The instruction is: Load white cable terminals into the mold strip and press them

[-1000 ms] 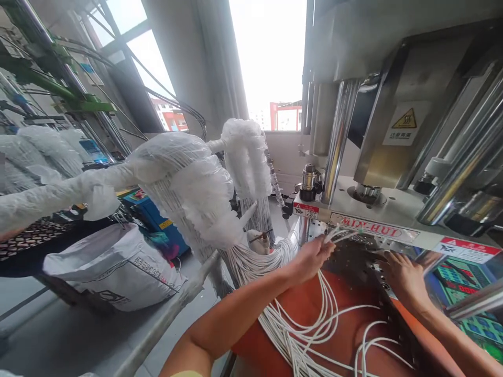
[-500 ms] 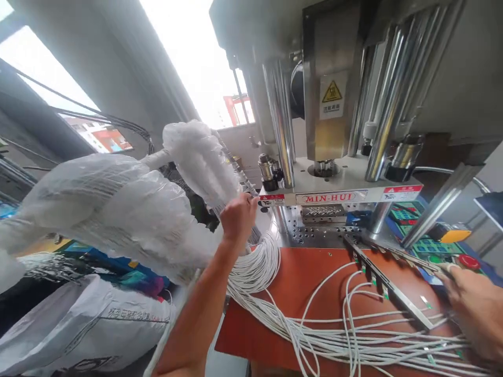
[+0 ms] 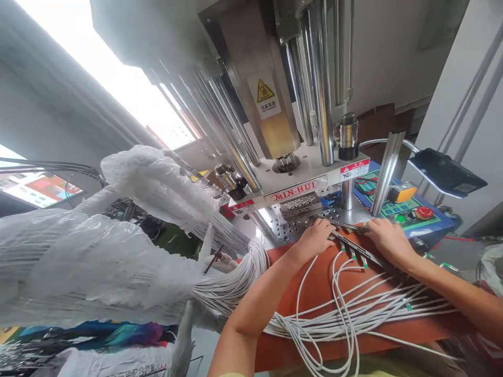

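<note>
Head cam: both hands (image 3: 316, 235) on metal bars (image 3: 359, 250), white cables (image 3: 338, 319) nr.

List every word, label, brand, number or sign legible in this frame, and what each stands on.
"MIN-HUI": red letters on the white nameplate across the press front.
Yellow triangle with wavy heat lines: warning sticker on the metal housing; its caption is too small to read surely.
Too small or blurred: the two red-and-white labels beside the nameplate, the control panel markings, and the white sack print.
</note>
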